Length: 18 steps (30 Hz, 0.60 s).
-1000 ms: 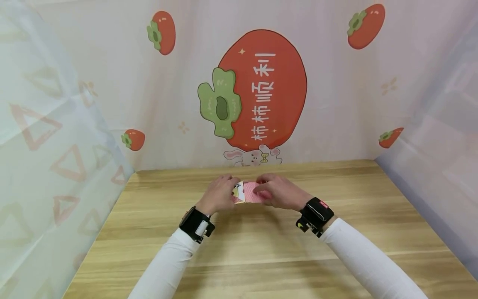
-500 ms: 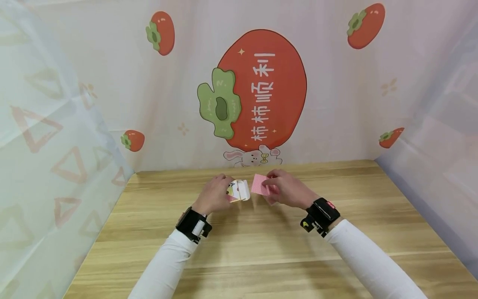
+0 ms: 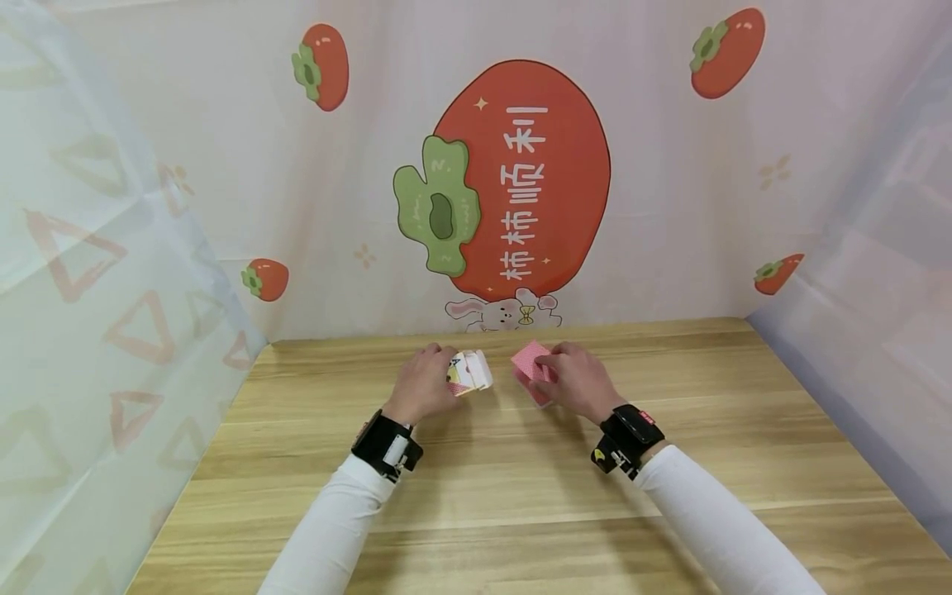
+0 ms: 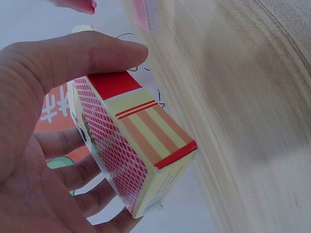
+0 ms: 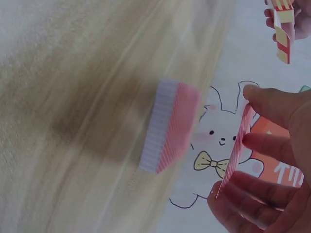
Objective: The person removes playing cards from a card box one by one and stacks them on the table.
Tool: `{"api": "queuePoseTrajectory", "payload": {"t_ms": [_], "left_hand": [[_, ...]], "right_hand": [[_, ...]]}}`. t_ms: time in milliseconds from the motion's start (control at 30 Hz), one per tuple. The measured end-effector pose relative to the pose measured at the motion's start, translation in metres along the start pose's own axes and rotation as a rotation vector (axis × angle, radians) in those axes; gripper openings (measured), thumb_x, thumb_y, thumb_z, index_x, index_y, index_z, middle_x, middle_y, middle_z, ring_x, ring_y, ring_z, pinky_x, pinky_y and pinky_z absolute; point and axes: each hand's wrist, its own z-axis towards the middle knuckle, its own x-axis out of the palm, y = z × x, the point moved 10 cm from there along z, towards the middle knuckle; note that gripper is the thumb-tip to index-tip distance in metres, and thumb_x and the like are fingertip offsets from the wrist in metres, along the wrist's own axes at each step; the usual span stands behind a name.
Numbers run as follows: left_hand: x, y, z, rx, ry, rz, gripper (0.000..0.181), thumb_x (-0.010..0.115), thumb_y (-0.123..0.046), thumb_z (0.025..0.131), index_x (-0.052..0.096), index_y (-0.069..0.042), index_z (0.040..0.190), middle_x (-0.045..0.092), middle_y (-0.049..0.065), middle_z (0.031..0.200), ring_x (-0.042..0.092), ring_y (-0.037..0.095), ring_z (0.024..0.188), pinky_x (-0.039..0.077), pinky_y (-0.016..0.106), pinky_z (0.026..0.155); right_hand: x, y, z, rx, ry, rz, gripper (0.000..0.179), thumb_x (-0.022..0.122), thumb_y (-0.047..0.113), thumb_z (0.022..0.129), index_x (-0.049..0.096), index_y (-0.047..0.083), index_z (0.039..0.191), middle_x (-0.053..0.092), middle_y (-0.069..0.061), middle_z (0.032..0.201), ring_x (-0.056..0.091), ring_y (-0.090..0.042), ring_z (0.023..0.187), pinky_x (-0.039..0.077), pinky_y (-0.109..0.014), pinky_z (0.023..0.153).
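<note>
In the left wrist view my left hand (image 3: 424, 382) grips a playing card box (image 4: 116, 141), thumb along one narrow side and fingers under the opposite one. The box is red-patterned with cream and orange stripes, and its white flap end (image 3: 482, 368) points right in the head view, standing open. My right hand (image 3: 583, 382) pinches a thin packet of red-backed playing cards (image 5: 236, 150) by its edges. Close under that packet, a thicker stack of cards (image 5: 180, 131) lies on the table, squared up. A small gap separates box and cards.
The wooden table (image 3: 491, 512) runs back to a hanging cloth (image 3: 357, 165) printed with persimmons and a rabbit. Sheets of similar cloth (image 3: 134, 248) hang at both sides. A black camera strap (image 3: 630, 434) sits on each wrist.
The right hand and cards have moved away from the box's end, and a thin packet has come up off the stack. The left hand has shifted slightly left with the box.
</note>
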Motion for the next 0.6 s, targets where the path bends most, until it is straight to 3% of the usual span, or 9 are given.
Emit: {"api": "queuePoseTrajectory", "payload": {"t_ms": [367, 600], "left_hand": [[-0.003, 0.005, 0.000, -0.013, -0.047, -0.036, 0.068, 0.079, -0.027, 0.055, 0.057, -0.007, 0.115, 0.052, 0.006, 0.096, 0.048, 0.023, 0.083, 0.040, 0.036, 0.068], [-0.002, 0.006, 0.001, -0.021, -0.035, -0.040, 0.070, 0.080, -0.030, 0.054, 0.056, -0.008, 0.117, 0.052, 0.006, 0.099, 0.048, 0.022, 0.085, 0.040, 0.036, 0.070]], "right_hand": [[0.011, -0.001, -0.001, 0.055, -0.020, -0.034, 0.037, 0.069, 0.039, 0.077, 0.068, 0.016, 0.107, 0.056, -0.006, 0.093, 0.051, -0.020, 0.082, 0.043, -0.033, 0.063], [0.021, 0.000, -0.002, 0.094, 0.020, -0.042, 0.040, 0.067, 0.040, 0.078, 0.067, 0.015, 0.108, 0.055, -0.007, 0.095, 0.049, -0.020, 0.081, 0.041, -0.033, 0.063]]}}
